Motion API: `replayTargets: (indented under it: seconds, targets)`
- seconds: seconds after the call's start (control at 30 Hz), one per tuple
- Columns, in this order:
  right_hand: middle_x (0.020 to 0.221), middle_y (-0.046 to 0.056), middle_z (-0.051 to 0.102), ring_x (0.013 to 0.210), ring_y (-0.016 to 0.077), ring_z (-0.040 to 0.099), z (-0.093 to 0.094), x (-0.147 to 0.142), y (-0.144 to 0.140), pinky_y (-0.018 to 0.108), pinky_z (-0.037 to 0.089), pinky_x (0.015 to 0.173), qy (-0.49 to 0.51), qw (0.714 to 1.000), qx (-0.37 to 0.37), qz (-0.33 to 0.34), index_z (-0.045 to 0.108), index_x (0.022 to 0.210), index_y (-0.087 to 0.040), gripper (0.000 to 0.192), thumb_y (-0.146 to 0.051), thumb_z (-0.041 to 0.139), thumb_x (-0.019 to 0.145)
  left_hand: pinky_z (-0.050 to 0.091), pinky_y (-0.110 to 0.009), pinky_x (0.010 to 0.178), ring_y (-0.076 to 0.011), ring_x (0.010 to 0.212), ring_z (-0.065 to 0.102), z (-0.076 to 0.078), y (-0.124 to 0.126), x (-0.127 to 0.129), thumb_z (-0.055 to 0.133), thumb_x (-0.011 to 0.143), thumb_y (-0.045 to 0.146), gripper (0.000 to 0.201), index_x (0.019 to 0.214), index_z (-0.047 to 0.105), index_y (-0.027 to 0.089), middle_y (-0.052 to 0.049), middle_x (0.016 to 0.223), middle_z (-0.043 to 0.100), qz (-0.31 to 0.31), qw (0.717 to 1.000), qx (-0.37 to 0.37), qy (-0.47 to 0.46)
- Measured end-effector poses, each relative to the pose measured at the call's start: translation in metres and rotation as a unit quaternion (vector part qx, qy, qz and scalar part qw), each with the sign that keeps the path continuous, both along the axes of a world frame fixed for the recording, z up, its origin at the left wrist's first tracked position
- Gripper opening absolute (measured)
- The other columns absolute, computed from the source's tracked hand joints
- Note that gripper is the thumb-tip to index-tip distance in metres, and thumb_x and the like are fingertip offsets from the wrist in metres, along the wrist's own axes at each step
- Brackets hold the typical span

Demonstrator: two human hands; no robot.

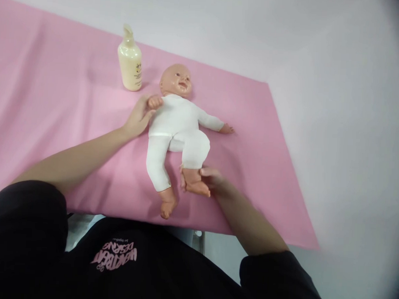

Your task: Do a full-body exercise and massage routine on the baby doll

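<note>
- Lying on its back on a pink sheet (56, 94), a baby doll (179, 122) in a white suit is held at two ends by a person's bare hands.
- Its head points away from the person, toward the far edge of the sheet; its feet point back toward the person's black shirt (115, 260).
- At the doll's near-side arm, the left hand (138, 118) has its fingers (142, 104) curled loosely about the small fist, which sits just above the thumb, touching it.
- Down at the doll's bent leg, the right hand (213, 180) has its fingers (209, 172) closed around the bare foot, the thumb on top and the foot resting in the palm.
- That leg is drawn up at the knee, while the other leg lies straight with its bare foot near the sheet's front edge.
- Free of both hands, the doll's far arm is stretched out sideways on the sheet.
- Just beside the doll's head, upright on the sheet, stands a cream-coloured pump bottle (129, 62), near the left hand but not touching it.
- Under the sheet lies a pale worktop (336, 107).
</note>
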State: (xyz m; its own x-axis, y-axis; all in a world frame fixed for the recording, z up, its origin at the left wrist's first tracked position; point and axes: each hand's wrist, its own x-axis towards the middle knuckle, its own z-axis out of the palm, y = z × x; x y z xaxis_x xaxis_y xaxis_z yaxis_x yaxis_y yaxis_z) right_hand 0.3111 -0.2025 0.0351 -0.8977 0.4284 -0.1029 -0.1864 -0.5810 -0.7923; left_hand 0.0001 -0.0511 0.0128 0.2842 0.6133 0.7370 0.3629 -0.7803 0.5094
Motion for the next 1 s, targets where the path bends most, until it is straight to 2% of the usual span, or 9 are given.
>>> replayTargets:
  seconds: [0.1, 0.2, 0.3, 0.4, 0.53, 0.63, 0.73, 0.87, 1.0]
  targets:
    - [0.105, 0.017, 0.079, 0.102, 0.0297, 0.076, 0.006, 0.0, 0.0, 0.043, 0.058, 0.094, -0.005, 0.989, 0.028, 0.145, 0.063, 0.121, -0.011, 0.06, -0.053, 0.079, 0.081, 0.037, -0.049, 0.126, -0.0196, 0.151, 0.04, -0.017, 0.024, -0.015, 0.037, 0.11, 0.057, 0.05, 0.153, 0.023, 0.035, -0.007, 0.162, 0.042, 0.024, 0.997, -0.025, -0.068]
    - [0.116, 0.019, 0.077, 0.117, 0.0295, 0.072, 0.01, 0.0, 0.003, 0.043, 0.052, 0.106, -0.022, 0.975, 0.063, 0.212, 0.062, 0.128, -0.009, 0.053, -0.043, 0.075, 0.09, 0.025, -0.05, 0.133, -0.0143, 0.16, 0.022, -0.029, 0.042, -0.026, 0.025, 0.112, 0.059, 0.057, 0.16, 0.005, 0.034, -0.002, 0.174, 0.024, 0.043, 0.993, -0.047, -0.098]
    - [0.123, 0.018, 0.076, 0.124, 0.0262, 0.069, 0.012, 0.0, 0.005, 0.04, 0.046, 0.115, -0.018, 0.972, 0.078, 0.22, 0.062, 0.132, -0.009, 0.047, -0.034, 0.073, 0.095, 0.027, -0.048, 0.133, -0.0154, 0.16, 0.023, -0.033, 0.049, -0.029, 0.028, 0.107, 0.07, 0.066, 0.161, 0.01, 0.036, -0.001, 0.172, 0.029, 0.049, 0.989, -0.048, -0.13]
    - [0.127, 0.018, 0.074, 0.126, 0.0251, 0.068, 0.011, -0.001, 0.006, 0.041, 0.046, 0.116, 0.004, 0.969, 0.078, 0.233, 0.06, 0.135, -0.01, 0.044, -0.03, 0.071, 0.097, 0.036, -0.048, 0.129, -0.0198, 0.155, 0.039, -0.028, 0.043, -0.023, 0.042, 0.104, 0.07, 0.065, 0.157, 0.019, 0.042, -0.003, 0.168, 0.034, 0.044, 0.984, -0.043, -0.164]
    - [0.124, 0.016, 0.076, 0.118, 0.024, 0.072, 0.009, -0.003, 0.006, 0.038, 0.051, 0.107, 0.049, 0.965, 0.076, 0.245, 0.06, 0.132, -0.013, 0.045, -0.024, 0.077, 0.092, 0.046, -0.052, 0.12, -0.025, 0.14, 0.054, -0.012, 0.019, -0.011, 0.047, 0.104, 0.065, 0.056, 0.15, 0.037, 0.035, -0.008, 0.149, 0.055, 0.061, 0.993, 0.017, -0.102]
    - [0.118, 0.016, 0.076, 0.112, 0.0234, 0.074, 0.003, -0.002, 0.005, 0.037, 0.053, 0.104, 0.083, 0.961, 0.071, 0.253, 0.06, 0.129, -0.011, 0.048, -0.023, 0.08, 0.088, 0.044, -0.054, 0.12, -0.0277, 0.138, 0.056, 0.002, -0.003, -0.003, 0.046, 0.104, 0.065, 0.059, 0.151, 0.041, 0.029, -0.011, 0.145, 0.059, 0.068, 0.996, 0.038, -0.033]
    - [0.109, 0.015, 0.077, 0.105, 0.0255, 0.075, -0.005, 0.003, 0.003, 0.039, 0.058, 0.096, 0.109, 0.977, 0.018, 0.183, 0.06, 0.126, -0.01, 0.053, -0.036, 0.081, 0.084, 0.042, -0.055, 0.122, -0.03, 0.138, 0.057, 0.012, -0.019, 0.005, 0.042, 0.105, 0.064, 0.058, 0.147, 0.051, 0.024, -0.013, 0.142, 0.064, 0.017, 0.997, 0.037, 0.059]
    - [0.086, 0.005, 0.074, 0.073, 0.0199, 0.072, -0.012, 0.011, 0.006, 0.047, 0.061, 0.094, 0.08, 0.996, -0.028, -0.018, 0.062, 0.118, -0.014, 0.06, -0.06, 0.076, 0.082, 0.035, -0.058, 0.126, -0.0271, 0.14, 0.058, 0.017, -0.024, 0.01, 0.042, 0.108, 0.057, 0.047, 0.136, 0.062, 0.025, -0.012, 0.136, 0.07, -0.04, 0.989, 0.064, 0.131]
    - [0.076, -0.001, 0.068, 0.06, 0.0139, 0.062, -0.008, 0.008, 0.012, 0.044, 0.061, 0.095, 0.002, 0.978, -0.051, -0.203, 0.067, 0.111, -0.019, 0.046, -0.06, 0.056, 0.096, 0.035, -0.055, 0.127, -0.0223, 0.141, 0.058, 0.016, -0.023, 0.011, 0.045, 0.109, 0.047, 0.035, 0.131, 0.067, 0.029, -0.008, 0.133, 0.073, -0.08, 0.976, 0.105, 0.171]
